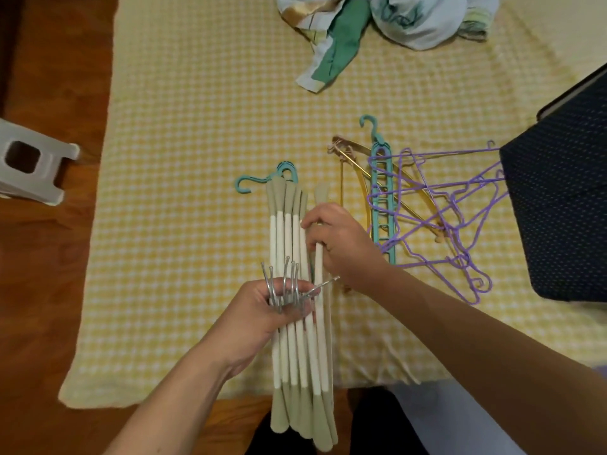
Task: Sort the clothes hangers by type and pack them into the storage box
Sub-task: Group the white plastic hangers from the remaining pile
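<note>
My left hand (262,310) grips a stacked bundle of several white-and-sage hangers (289,234) at their metal hooks (282,280). The bundle lies lengthwise over the yellow checked bedspread (184,159). My right hand (341,244) holds one more white-and-sage hanger (320,198) at the bundle's right side. To the right lies a tangled pile: purple wire hangers (453,218), gold hangers (354,172) and a teal multi-hole hanger (382,198). Another teal hanger (259,182) pokes out beyond the bundle's far end. The dark dotted storage box (565,198) stands at the right edge.
A heap of pale blue and green cloth (361,31) lies at the far end of the bed. A white plastic stool (29,162) stands on the wooden floor (49,257) to the left. The bed's near edge runs just below my forearms.
</note>
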Available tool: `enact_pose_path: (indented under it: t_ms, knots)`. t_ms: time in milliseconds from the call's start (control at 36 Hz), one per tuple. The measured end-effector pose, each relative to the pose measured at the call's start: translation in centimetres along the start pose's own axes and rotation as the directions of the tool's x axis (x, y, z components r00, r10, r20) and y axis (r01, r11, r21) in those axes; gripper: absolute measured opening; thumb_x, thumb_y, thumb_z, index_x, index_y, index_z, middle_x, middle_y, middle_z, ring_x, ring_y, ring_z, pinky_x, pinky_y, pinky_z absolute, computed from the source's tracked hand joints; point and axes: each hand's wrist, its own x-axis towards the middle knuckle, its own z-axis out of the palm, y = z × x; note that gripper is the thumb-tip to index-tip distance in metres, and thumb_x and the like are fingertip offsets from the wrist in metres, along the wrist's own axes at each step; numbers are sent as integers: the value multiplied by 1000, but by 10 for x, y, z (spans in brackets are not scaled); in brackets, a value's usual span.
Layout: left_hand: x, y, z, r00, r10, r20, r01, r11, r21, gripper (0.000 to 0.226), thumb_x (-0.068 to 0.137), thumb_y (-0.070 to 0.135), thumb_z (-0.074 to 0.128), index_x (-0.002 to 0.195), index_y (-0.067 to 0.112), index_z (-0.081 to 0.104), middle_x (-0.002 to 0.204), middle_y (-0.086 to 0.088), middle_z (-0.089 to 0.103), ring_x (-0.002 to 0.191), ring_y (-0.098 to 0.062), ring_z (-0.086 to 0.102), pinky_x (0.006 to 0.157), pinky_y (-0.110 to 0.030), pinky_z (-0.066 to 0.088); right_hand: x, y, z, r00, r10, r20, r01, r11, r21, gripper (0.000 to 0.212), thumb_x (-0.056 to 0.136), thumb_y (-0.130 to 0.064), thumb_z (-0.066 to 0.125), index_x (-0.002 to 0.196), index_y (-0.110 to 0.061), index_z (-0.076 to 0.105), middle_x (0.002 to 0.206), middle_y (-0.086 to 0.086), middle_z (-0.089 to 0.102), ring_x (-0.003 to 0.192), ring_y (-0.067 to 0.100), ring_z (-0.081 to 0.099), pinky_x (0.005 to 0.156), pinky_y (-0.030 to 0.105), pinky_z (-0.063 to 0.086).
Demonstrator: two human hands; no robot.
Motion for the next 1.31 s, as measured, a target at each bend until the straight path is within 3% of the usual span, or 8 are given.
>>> enact_pose_path:
  t_ms: [194,361,528,639,750,944,1167,1306]
  knots:
    - [2,-4,8,995,-9,-102,2,998,-67,21,81,-2,79,82,19,81,92,1,78,89,-13,71,83,-28,51,-4,-14,7,990,119,-80,-122,992,-31,35,61,20,54,84,-6,60,89,6,58,89,26,51,74,40,44]
    - [8,-7,18,983,18,-185,-31,997,-70,17,80,2,81,80,20,81,93,1,79,99,-14,71,89,-27,51,-10,-26,3,960,275,-50,-271,960,64,49,78,-13,34,117,-7,63,117,4,57,114,21,48,99,25,37]
    - [14,-6,18,960,53,-275,-77,994,-78,20,82,-1,79,79,19,80,92,1,80,97,-12,73,80,-18,55,-43,-48,-22,696,718,-20,-599,596,535,19,97,-24,52,88,-25,69,77,-2,65,71,14,61,67,39,52]
    - [20,-9,15,945,40,-324,-73,993,-93,18,83,1,78,81,18,81,93,-3,80,93,-17,75,79,-27,57,-57,-81,-41,747,664,35,-572,614,544,45,91,-55,47,78,-21,72,67,3,61,62,17,57,63,44,49]
    - [21,-6,20,948,47,-316,-87,990,-114,7,77,14,82,84,15,81,91,-7,79,91,-24,76,80,-36,59,-52,-108,-44,809,587,39,-543,719,435,26,89,-59,51,81,-40,68,78,-13,65,71,8,61,62,23,47]
    - [22,-4,24,949,100,-300,-127,989,-74,6,84,7,74,87,11,79,87,-8,79,83,-20,77,66,-22,56,-39,-117,-35,778,628,-28,-584,738,340,15,95,-23,58,81,-26,63,82,-12,57,78,10,56,64,20,42]
    - [30,-13,22,949,116,-294,-103,993,59,22,94,1,68,81,15,79,82,-8,78,83,-24,75,70,-33,58,-25,-115,-38,607,767,209,-719,418,556,35,98,-30,57,72,-6,57,60,-9,44,57,5,41,57,23,37]
    - [32,-7,19,956,122,-266,-125,992,6,20,94,-5,64,84,8,76,77,-4,76,72,-11,72,61,-20,52,-22,-113,-41,776,610,157,-624,708,331,41,101,-33,43,63,-19,38,60,-6,40,58,7,39,54,24,32]
